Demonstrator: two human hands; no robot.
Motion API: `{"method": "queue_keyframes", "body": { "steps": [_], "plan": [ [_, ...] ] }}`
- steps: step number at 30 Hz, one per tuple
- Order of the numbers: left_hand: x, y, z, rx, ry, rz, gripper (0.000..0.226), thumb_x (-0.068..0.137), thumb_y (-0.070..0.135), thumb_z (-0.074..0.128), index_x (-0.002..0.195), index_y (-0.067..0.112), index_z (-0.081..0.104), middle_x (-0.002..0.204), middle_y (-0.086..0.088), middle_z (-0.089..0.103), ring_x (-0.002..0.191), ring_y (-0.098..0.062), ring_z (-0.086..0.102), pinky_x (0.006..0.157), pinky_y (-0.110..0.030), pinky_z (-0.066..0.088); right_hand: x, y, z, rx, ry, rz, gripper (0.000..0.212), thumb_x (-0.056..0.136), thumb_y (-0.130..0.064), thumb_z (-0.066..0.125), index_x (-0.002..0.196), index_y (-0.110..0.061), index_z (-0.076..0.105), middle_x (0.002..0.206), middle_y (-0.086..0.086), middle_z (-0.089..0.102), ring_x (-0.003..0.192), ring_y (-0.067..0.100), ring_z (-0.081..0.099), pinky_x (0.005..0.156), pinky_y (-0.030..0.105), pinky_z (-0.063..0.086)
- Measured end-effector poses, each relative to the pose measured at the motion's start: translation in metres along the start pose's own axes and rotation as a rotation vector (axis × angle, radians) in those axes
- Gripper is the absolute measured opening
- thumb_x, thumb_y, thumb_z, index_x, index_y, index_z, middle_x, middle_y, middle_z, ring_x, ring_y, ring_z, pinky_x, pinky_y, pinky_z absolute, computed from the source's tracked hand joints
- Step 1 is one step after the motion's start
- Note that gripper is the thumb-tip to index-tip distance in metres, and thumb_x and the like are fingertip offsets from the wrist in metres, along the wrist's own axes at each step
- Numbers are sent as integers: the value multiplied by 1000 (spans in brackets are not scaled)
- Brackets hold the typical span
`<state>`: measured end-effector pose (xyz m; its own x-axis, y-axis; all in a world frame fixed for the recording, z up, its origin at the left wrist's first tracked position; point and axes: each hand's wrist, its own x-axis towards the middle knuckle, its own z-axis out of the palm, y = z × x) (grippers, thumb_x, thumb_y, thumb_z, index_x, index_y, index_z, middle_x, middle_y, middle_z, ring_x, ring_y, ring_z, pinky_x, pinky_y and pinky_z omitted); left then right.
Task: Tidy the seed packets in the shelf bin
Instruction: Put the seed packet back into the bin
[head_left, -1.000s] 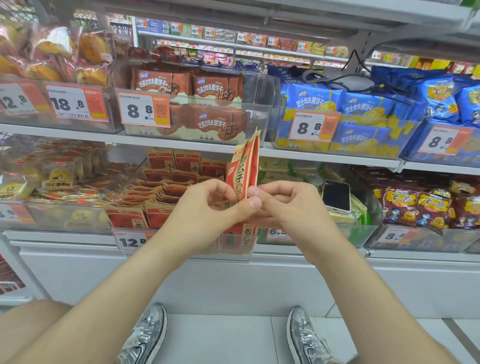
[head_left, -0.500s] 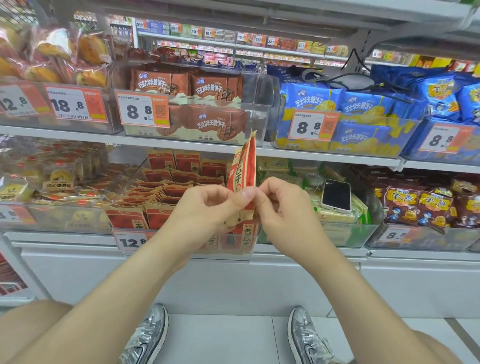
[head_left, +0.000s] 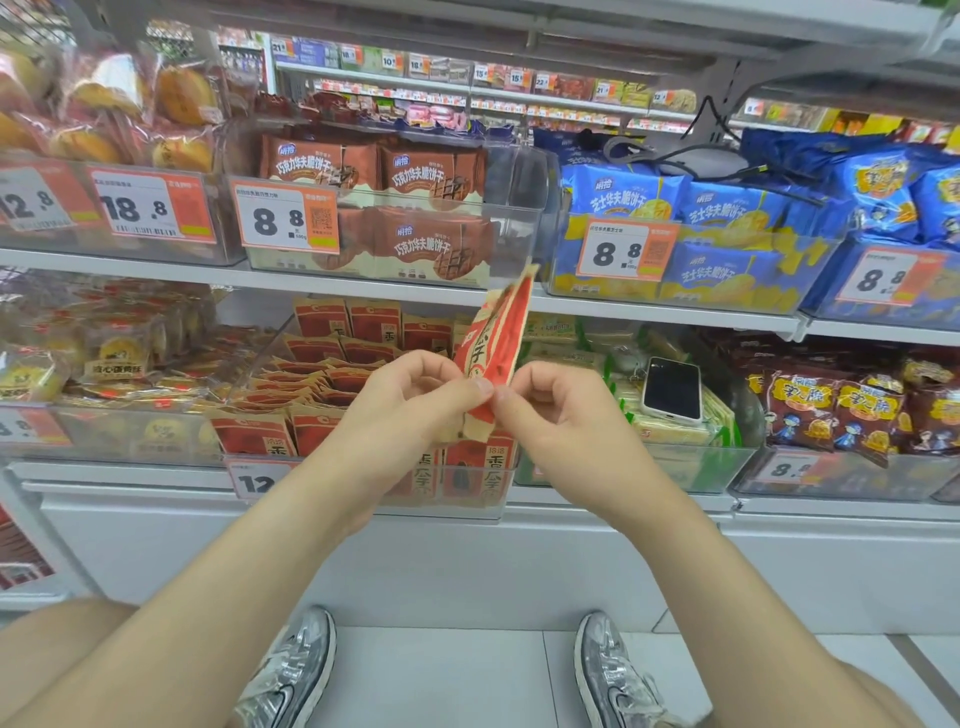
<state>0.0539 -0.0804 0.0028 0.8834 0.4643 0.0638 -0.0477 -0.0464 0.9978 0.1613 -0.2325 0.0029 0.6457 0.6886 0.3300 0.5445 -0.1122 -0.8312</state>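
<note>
Starting at the left of the lower shelf, a clear tub of wrapped pastries (head_left: 119, 358) sits just beside the shelf bin (head_left: 447, 512), which carries a price tag (head_left: 257, 480) beginning "12" on its front. Inside the bin the seed packets (head_left: 322, 374) are in mixed order. Some stand upright along the back and against the front wall, while those in the middle lie flat and overlapping in a loose slope.

In front of the bin, the left hand (head_left: 410, 410) pinches the lower part of one red-and-tan held packet (head_left: 498, 332) between thumb and forefinger, with its other fingers curled in. This packet is in the air over the bin's front right corner, nearly edge-on and leaning a little to the right. The right hand (head_left: 566, 415) pinches the same lower end from the other side, so the two thumbs almost meet.

Further right, a phone (head_left: 671, 388) lies face up on pale green packs in the neighbouring tub, with dark red snack bags (head_left: 831, 410) beyond.

The step in hand looks like straightening this one packet before it is filed. The next move calls for lowering it upright into the front row, label outward, without tipping its neighbours. Judging by the flat pile, much of the tidying remains.
</note>
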Motion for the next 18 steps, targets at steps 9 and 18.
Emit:
{"method": "queue_keyframes", "body": {
  "steps": [9, 18],
  "plan": [
    [1, -6, 8, -5, 151, 44, 44, 95, 48, 76, 110, 12, 56, 98, -4, 66, 72, -10, 64, 68, -31, 54, -5, 0, 4, -70, -366, 33, 20, 92, -21, 76, 75, -13, 81, 80, 14, 77, 74, 34, 71, 76, 48, 61],
    [-4, -12, 17, -17, -33, -24, 36, 98, 53, 69, 106, 19, 62, 116, -8, 77, 99, -21, 75, 87, -40, 58, 9, 1, 1, 115, -19, 124, 29, 108, -26, 56, 91, -11, 73, 78, 4, 78, 76, 18, 78, 71, 32, 63]
  ]
}}
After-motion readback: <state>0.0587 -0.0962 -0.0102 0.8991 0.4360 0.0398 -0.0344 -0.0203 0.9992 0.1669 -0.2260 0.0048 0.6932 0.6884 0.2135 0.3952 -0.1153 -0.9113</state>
